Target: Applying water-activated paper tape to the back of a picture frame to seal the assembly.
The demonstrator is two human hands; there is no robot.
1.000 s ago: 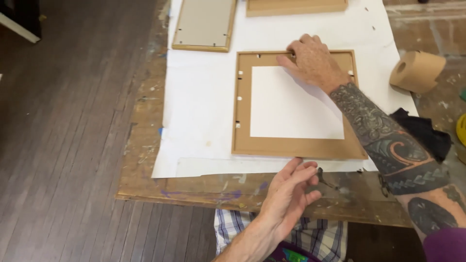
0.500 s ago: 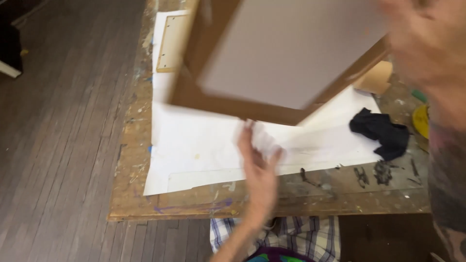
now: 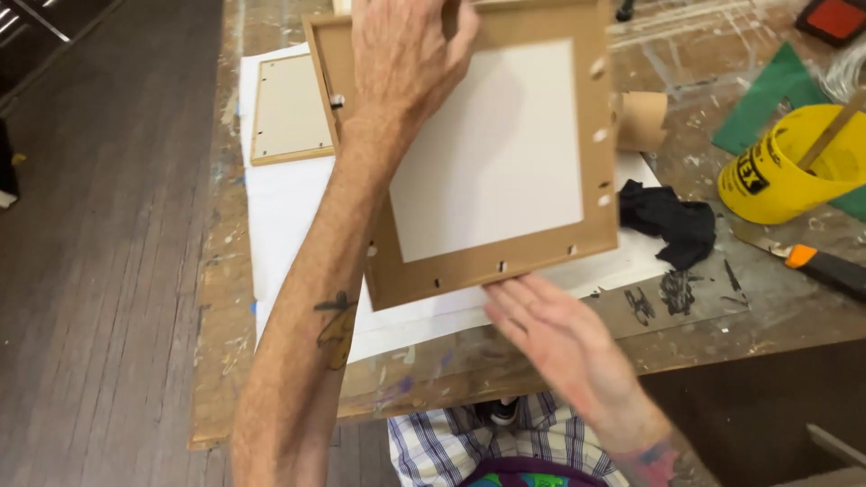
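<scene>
Picture frame held up over the table, back side facing the camera.
The left hand grips the top edge of the wooden frame, lifted clear of the white paper; the right hand lies open, fingers flat, touching the frame's lower edge. A black cloth lies beside it.

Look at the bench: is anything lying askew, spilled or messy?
Yes. A yellow tub lies tipped on its side at the right of the worktable, and a black rag sits crumpled beside the white sheet.
</scene>
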